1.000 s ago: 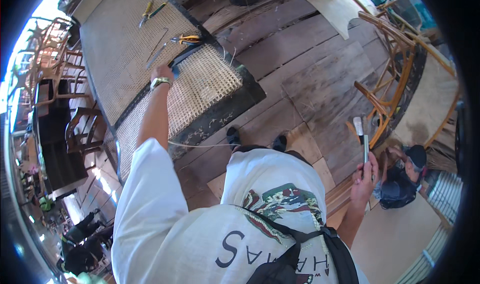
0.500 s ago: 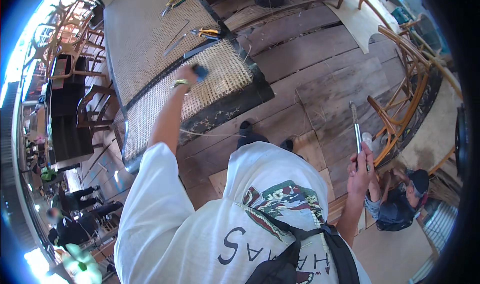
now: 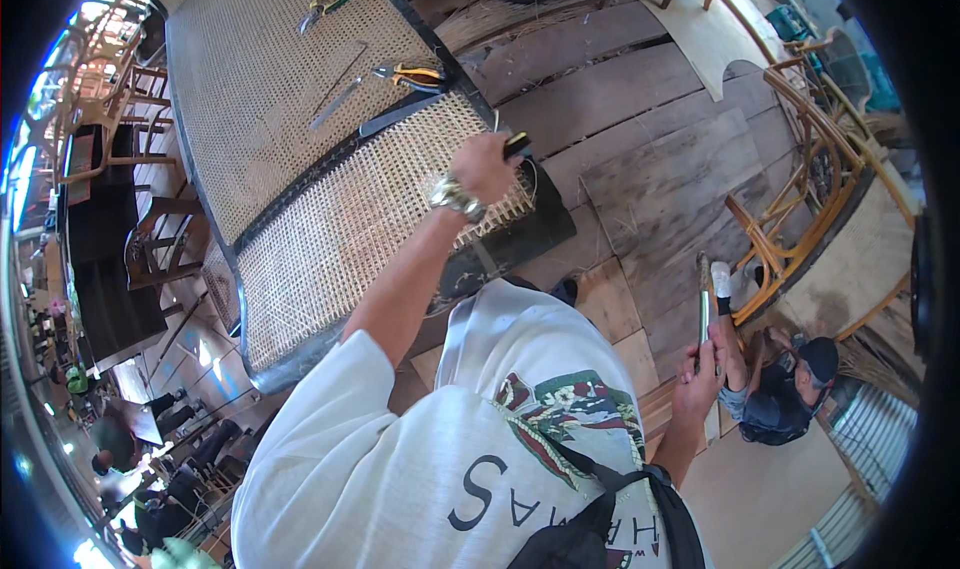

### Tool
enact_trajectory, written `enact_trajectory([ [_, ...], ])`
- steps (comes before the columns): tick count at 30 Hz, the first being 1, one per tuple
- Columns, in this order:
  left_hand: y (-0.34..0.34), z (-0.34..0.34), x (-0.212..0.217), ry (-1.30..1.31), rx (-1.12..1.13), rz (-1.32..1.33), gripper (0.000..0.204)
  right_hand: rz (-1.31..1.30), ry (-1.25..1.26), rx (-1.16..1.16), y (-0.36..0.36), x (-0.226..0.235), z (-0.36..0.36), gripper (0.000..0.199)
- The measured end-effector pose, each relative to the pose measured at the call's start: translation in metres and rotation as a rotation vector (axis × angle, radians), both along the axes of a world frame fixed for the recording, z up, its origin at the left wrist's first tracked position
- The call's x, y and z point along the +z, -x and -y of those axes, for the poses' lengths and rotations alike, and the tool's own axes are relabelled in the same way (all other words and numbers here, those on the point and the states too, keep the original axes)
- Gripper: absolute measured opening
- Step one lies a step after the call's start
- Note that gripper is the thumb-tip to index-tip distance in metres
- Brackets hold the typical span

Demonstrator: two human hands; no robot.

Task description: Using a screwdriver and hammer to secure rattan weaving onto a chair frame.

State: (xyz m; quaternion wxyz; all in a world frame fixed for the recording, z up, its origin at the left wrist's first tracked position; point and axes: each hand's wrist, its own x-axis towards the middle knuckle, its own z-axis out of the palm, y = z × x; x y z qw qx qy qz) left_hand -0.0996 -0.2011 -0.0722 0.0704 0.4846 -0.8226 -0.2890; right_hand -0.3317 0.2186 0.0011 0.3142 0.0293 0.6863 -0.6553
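The pale cane panel [image 3: 330, 234] lies ahead and to the left of the person, with a dark frame bar [image 3: 300, 189] along its far side. Beyond that bar, past the panel's far edge, a browner cane mesh [image 3: 250, 89] carries yellow-and-green pliers [image 3: 320, 7] and orange-handled pliers [image 3: 415, 76], which have kept their places on it. A flat dark tool [image 3: 390, 119] lies along the panel's far edge.

The left hand [image 3: 483, 167] has changed most: half a second ago it was over the middle of the panel, and now it is at the panel's right end, near the far corner, beside loose cane ends [image 3: 512, 209]. I judge that this brings the handwork to the panel's fringed end. Its fingers are closed round a short black object [image 3: 516, 146] whose exposed end points right, off the panel; its exact kind cannot be told. The forearm slants forward over the panel's near edge, back of the hand upward, a watch [image 3: 455, 201] at the wrist.

Well to the right of the panel, the right hand [image 3: 695, 374] grips a slim metal tool [image 3: 705, 309], its tip pointing forward, much as before. Farther right of the panel sits a co-worker [image 3: 780, 404]
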Motion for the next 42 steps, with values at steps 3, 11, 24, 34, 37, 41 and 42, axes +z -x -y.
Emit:
enact_trajectory([
  [3,-0.073,0.046,-0.015,0.022,0.058,-0.062,0.037,-0.01,-0.023,0.004,-0.014,0.008,0.022,0.035],
  [11,-0.319,0.182,-0.013,0.254,0.481,0.541,0.038,-0.016,-0.142,0.201,-0.034,0.026,0.082,0.037],
  [24,-0.213,0.016,0.019,-0.275,0.124,-0.08,0.041,-0.076,0.004,0.431,-0.052,0.035,0.17,0.037],
  [34,-0.156,0.005,-0.001,-0.128,-0.357,-0.295,0.02,-0.055,-0.047,0.406,-0.078,0.038,0.148,0.038],
  [37,-0.152,-0.004,-0.006,-0.081,-0.329,-0.317,0.016,-0.063,-0.079,0.344,-0.083,0.037,0.138,0.038],
  [41,-0.154,-0.01,-0.01,-0.031,-0.28,-0.269,0.02,-0.072,-0.065,0.341,-0.089,0.037,0.128,0.037],
  [42,-0.155,-0.012,-0.009,0.006,-0.27,-0.286,0.021,-0.072,-0.075,0.328,-0.091,0.037,0.127,0.037],
])
